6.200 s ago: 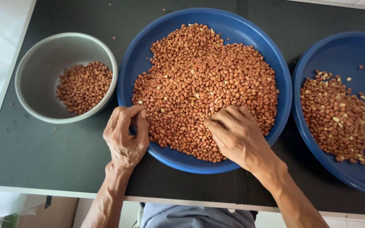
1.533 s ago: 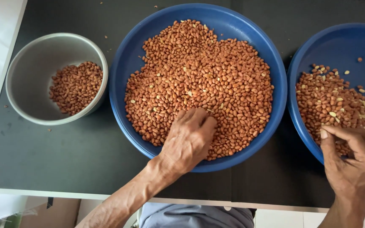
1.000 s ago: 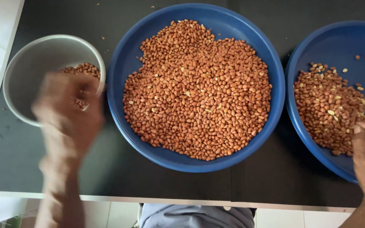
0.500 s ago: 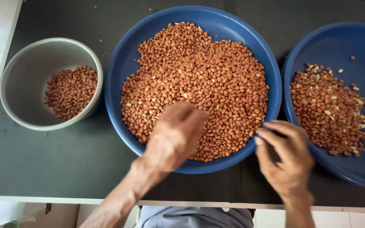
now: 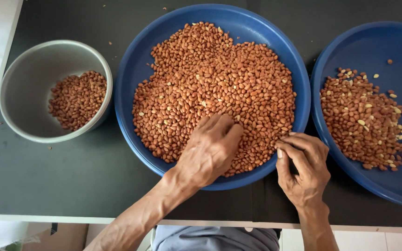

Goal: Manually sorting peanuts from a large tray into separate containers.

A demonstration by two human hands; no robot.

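Left hand (image 5: 209, 149) lies palm-down on the peanuts (image 5: 215, 88) in the middle blue bowl (image 5: 136, 69), fingers curled; grip can't be told. Right hand (image 5: 303, 168) at bowl's right rim, fingertips pinched, content hidden. Right blue bowl (image 5: 373, 42) cut off.

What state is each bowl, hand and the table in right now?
Middle blue bowl: heaped with peanuts, the fullest.
Right blue bowl: partly filled, peanuts with pale pieces mixed in.
Grey bowl: small pile of peanuts, mostly bare.
Left hand: palm down, fingers in the middle bowl's peanuts.
Right hand: fingers curled at that bowl's right rim; any peanuts held are hidden.
Table: dark, a few stray crumbs.
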